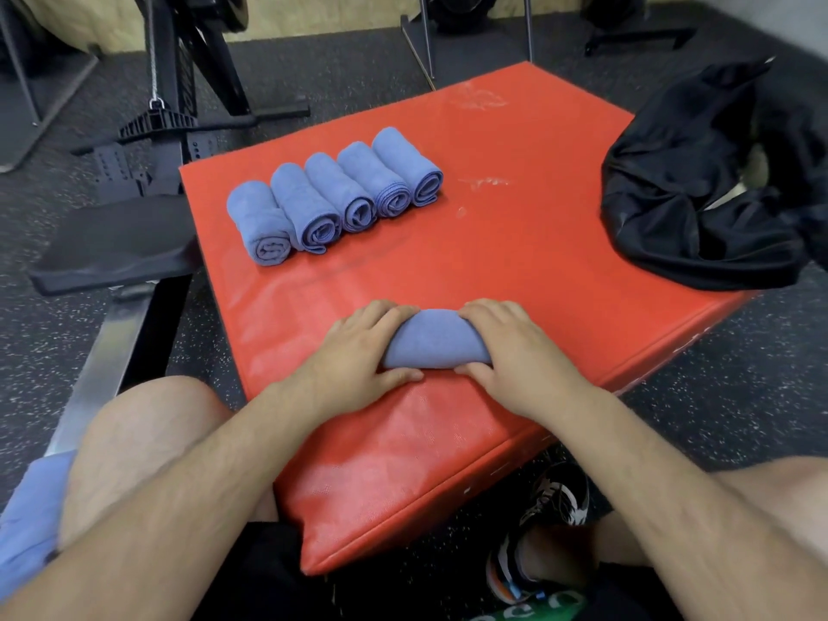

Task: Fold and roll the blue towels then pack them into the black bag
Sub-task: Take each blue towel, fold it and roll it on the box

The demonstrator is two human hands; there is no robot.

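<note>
- The left hand (pixel 358 347) and right hand (pixel 515 351) each clamp an end of the blue towel (pixel 434 340) near the red surface's (pixel 515 244) front edge, likely keeping the roll tight.
- Five rolled towels (pixel 331 199) line up beyond, staged for the black bag (pixel 681 190) at the right.
- The bag's mouth is unclear; blue cloth (pixel 31 513) at lower left is cut off.

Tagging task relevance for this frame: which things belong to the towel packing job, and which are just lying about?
Job:
- sixth towel, gripped by the left hand and right hand
- five rolled towels
- blue cloth by the left thigh, likely more towels
- black bag
- red pad, the work surface

Lying about:
- black seat
- machine frame
- shoe
</note>
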